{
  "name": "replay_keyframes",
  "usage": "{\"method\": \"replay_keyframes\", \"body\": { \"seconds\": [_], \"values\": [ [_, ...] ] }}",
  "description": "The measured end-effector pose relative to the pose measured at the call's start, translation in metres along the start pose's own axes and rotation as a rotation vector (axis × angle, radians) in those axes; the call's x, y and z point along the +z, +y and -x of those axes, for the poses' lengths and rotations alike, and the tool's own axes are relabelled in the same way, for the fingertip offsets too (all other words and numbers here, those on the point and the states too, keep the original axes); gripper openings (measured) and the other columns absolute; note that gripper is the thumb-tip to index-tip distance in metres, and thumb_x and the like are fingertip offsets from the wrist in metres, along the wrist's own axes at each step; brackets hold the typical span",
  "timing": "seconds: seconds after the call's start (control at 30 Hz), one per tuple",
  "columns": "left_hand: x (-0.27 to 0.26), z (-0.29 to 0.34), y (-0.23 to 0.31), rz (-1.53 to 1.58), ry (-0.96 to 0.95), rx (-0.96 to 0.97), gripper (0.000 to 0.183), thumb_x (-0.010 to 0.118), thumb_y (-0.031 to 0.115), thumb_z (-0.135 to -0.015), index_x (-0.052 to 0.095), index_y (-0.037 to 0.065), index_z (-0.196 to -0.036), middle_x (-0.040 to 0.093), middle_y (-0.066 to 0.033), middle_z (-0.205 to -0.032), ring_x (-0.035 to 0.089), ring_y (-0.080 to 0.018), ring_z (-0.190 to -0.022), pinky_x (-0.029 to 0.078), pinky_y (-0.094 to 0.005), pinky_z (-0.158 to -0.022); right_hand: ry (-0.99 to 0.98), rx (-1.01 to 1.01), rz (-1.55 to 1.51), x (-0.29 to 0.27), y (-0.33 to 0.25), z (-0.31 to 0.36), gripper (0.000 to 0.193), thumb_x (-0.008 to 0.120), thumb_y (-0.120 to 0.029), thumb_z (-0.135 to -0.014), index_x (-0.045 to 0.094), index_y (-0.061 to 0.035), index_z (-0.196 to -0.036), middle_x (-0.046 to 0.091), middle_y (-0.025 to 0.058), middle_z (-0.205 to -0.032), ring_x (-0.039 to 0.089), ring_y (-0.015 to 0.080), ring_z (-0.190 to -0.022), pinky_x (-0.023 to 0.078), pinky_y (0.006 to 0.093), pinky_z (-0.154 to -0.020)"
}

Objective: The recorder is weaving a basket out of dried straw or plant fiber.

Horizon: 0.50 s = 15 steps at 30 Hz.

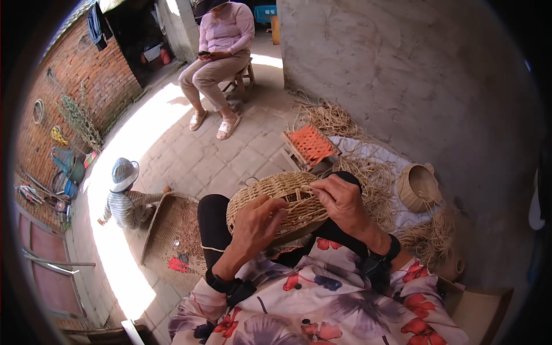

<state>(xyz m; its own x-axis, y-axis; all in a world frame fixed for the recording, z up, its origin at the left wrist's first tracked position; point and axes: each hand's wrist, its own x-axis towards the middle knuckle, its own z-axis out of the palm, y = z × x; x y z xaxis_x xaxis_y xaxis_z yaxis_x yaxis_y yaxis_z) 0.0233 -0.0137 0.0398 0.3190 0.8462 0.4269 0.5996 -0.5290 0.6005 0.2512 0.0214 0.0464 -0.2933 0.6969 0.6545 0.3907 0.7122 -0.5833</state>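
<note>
A woven straw basket [253, 194] lies across my lap between my dark-clad knees, with a gap in the weave on its upper side. My left hand [259, 223] rests over its near left part, the fingers curled and the thumb toward the gap. Above the right end of the gap, my right hand [338, 198] is closed in a pinch against the basket. What sits between the fingertips of either hand is too small to make out. A loose pale strand sticks out by my left wrist.
Loose straw cords [368, 184] lie on a white cloth at right, beside a round woven basket [418, 187]. A small stool with an orange woven seat [313, 144] stands ahead. At left, a child [123, 195] is beside a large woven tray [158, 230]; another person [221, 52] sits farther back.
</note>
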Motion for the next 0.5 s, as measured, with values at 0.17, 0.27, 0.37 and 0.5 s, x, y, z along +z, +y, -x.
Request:
{"method": "replay_keyframes", "body": {
  "seconds": [0.17,0.27,0.37,0.5],
  "values": [
    [0.017,-0.019,0.000,-0.212,0.052,0.105,0.009,0.065,0.013,-0.083,0.065,0.009,-0.091,0.054,-0.0091,-0.074,0.059,-0.0299,-0.068,0.047,-0.0418,-0.059,-0.184,0.009,0.158,0.005,0.030,0.001,0.008,0.063,-0.005,-0.086,0.063,-0.0030,-0.094,0.062,0.0153,-0.084,0.064,0.0370,-0.077,0.051,0.0417,-0.065],
    [0.018,-0.025,-0.002,-0.266,0.036,0.109,0.008,0.066,0.012,-0.084,0.067,0.009,-0.091,0.056,-0.0087,-0.074,0.060,-0.0305,-0.066,0.047,-0.0408,-0.057,-0.286,-0.006,0.190,0.012,0.032,-0.003,0.009,0.062,-0.010,-0.086,0.064,-0.0043,-0.092,0.063,0.0163,-0.081,0.064,0.0371,-0.076,0.052,0.0434,-0.066],
    [0.025,-0.025,-0.009,-0.300,0.030,0.065,0.007,0.067,0.013,-0.081,0.065,0.008,-0.086,0.055,-0.0089,-0.075,0.060,-0.0304,-0.066,0.047,-0.0418,-0.056,-0.374,0.120,0.230,0.022,0.029,-0.006,0.012,0.062,-0.016,-0.085,0.066,-0.0050,-0.088,0.064,0.0182,-0.075,0.065,0.0382,-0.075,0.052,0.0457,-0.067],
    [0.033,-0.030,-0.008,-0.330,0.047,0.150,0.010,0.067,0.013,-0.073,0.059,0.007,-0.076,0.055,-0.0099,-0.074,0.062,-0.0313,-0.066,0.049,-0.0431,-0.055,-0.534,0.474,-0.004,0.022,0.039,-0.015,0.021,0.056,-0.019,-0.086,0.066,-0.0016,-0.082,0.064,0.0184,-0.068,0.066,0.0332,-0.065,0.051,0.0436,-0.064]
  ]
}}
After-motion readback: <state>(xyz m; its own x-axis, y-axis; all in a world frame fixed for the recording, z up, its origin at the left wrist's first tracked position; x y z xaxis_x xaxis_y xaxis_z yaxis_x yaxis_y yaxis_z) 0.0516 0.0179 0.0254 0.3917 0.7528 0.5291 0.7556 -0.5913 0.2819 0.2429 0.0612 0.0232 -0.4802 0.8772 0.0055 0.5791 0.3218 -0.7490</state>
